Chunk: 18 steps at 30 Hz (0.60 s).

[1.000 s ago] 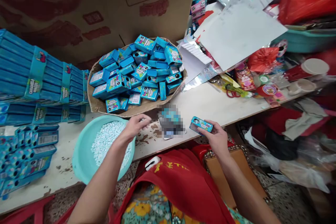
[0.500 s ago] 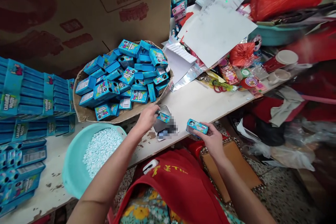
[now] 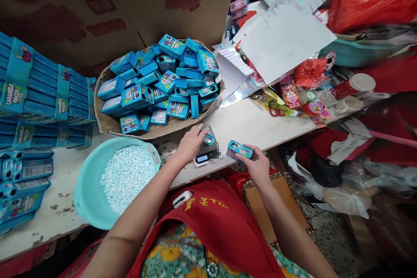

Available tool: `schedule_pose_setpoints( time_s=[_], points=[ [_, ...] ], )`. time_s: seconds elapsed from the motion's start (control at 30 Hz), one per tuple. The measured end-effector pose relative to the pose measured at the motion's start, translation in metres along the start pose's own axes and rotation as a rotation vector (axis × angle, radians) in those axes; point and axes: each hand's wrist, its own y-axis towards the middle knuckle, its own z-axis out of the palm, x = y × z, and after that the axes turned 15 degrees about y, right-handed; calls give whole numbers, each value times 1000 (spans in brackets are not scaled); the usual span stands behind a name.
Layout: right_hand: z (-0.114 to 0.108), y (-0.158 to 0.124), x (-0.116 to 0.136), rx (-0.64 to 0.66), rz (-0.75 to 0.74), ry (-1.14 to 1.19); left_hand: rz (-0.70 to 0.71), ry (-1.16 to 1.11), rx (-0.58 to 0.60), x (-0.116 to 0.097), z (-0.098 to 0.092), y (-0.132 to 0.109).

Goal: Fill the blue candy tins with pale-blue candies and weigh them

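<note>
My left hand (image 3: 191,142) reaches over a small digital scale (image 3: 202,158) with a lit display. Its fingers are stretched out at the left end of a small blue candy box (image 3: 209,139) that lies on the scale's plate; the fingers partly cover that end. In my right hand (image 3: 259,164), just right of the scale, is another blue candy box (image 3: 240,149), held between thumb and fingers above the table edge. Left of the scale stands a turquoise basin (image 3: 85,182) with many small pale candies (image 3: 128,176) in it.
Behind my hands is a cut-down cardboard tray (image 3: 156,132) piled with blue candy boxes (image 3: 167,80). Stacked display packs (image 3: 39,82) stand on the left. Papers (image 3: 286,37), a lidded cup (image 3: 353,84) and loose wrappers cover the right side. A large carton (image 3: 130,4) rises behind.
My left hand's fingers have spread and flattened beside the box on the scale. The scale's display now shows. My right hand still holds its box, somewhat closer to the scale. The view has shifted.
</note>
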Motion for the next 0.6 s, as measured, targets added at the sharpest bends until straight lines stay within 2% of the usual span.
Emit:
schedule_pose_setpoints(
  time_s=[0.1,0.2,0.27,0.43,0.6],
  points=[
    [2,2,-3,-2,-11,-21,-14,-20,-102,7,-2,-13],
    [1,3,-5,-12,-23,-25,-95,-34,-244,7,-3,-25],
    [0,3,-5,-11,-23,-13,-145,-52,-298,4,0,-30],
    [-4,2,-3,-26,-22,20,-181,-48,-347,-7,9,-29],
    [-9,-1,-2,-53,-9,16,-209,-24,-344,-9,7,-23]
  ],
)
